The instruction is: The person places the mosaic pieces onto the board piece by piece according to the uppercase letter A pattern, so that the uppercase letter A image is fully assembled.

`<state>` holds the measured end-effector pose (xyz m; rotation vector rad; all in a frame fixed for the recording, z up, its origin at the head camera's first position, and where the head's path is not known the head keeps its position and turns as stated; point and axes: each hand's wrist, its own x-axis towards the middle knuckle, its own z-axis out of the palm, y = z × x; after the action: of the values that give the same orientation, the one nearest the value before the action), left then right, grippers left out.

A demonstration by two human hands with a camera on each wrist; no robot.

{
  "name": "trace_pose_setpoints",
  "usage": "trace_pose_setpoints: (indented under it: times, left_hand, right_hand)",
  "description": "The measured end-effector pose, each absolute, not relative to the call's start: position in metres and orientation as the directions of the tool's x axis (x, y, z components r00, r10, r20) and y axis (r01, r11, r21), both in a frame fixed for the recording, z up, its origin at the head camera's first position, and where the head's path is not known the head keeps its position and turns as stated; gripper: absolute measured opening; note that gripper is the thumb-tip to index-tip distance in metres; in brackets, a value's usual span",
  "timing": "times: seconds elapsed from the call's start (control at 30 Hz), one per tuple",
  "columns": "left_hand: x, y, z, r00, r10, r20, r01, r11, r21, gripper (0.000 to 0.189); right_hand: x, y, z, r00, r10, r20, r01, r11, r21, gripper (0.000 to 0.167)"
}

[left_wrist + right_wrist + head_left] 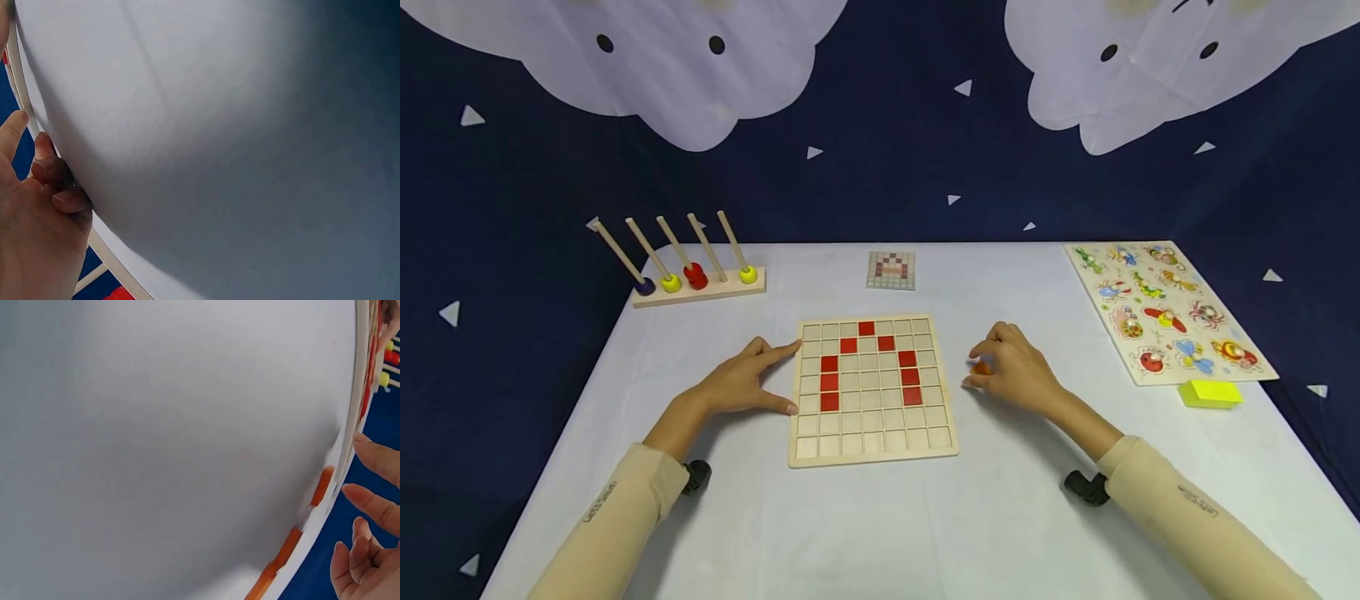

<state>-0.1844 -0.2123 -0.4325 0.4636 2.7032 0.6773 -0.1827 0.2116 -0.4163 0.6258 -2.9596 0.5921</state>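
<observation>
A wooden grid board [872, 433] lies on the table with red square tiles [829, 382] in some cells, forming an arch. My left hand [741, 383] touches the board's left edge with index finger and thumb spread apart; its other fingers are bent in the left wrist view. Right of the board, my right hand [1018, 371] is low over the table, fingers around an orange piece [981, 367] that they partly hide. In the right wrist view several orange tiles [288, 545] lie on the table near the fingertips, and the thumb and index finger stand apart.
Behind the board lies a small pattern card [891, 271]. A peg stand [730, 286] with coloured beads is at the back left. At the right are an insect puzzle board [1120, 287] and a yellow block [1210, 394]. A dark cloth [910, 183] hangs behind the table.
</observation>
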Motion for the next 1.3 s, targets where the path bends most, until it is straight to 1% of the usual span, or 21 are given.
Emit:
trace_pose_setpoints:
  times: [0.2,0.3,0.47,0.57,0.73,0.97,1.3]
  left_hand:
    - [-0.184,-0.213,-0.431,-0.896,0.384,-0.222,0.237,0.838,0.492,0.111]
    - [-0.185,-0.213,-0.43,-0.895,0.387,-0.223,0.239,0.837,0.492,0.111]
    - [-0.185,-0.214,-0.429,-0.894,0.384,-0.23,0.236,0.841,0.488,0.111]
    - [-0.185,-0.214,-0.428,-0.893,0.385,-0.234,0.235,0.841,0.488,0.111]
    - [-0.185,-0.215,-0.429,-0.891,0.391,-0.231,0.24,0.837,0.492,0.11]
    - [-0.186,-0.215,-0.429,-0.891,0.391,-0.233,0.241,0.84,0.486,0.11]
    - [-0.185,-0.213,-0.427,-0.893,0.38,-0.239,0.229,0.843,0.486,0.109]
  right_hand:
    - [-0.18,0.225,-0.419,-0.951,-0.297,0.09,-0.309,0.88,-0.361,0.038]
    - [-0.18,0.227,-0.421,-0.955,-0.285,0.084,-0.296,0.882,-0.366,0.037]
    - [-0.181,0.222,-0.423,-0.937,-0.329,0.116,-0.348,0.864,-0.364,0.024]
    - [-0.182,0.217,-0.424,-0.927,-0.349,0.136,-0.374,0.857,-0.354,0.02]
    - [-0.184,0.203,-0.421,-0.911,-0.38,0.16,-0.413,0.835,-0.365,0.022]
    - [-0.188,0.167,-0.415,-0.886,-0.435,0.161,-0.462,0.792,-0.4,0.025]
    - [-0.184,0.114,-0.416,-0.808,-0.568,0.155,-0.577,0.71,-0.403,0.021]
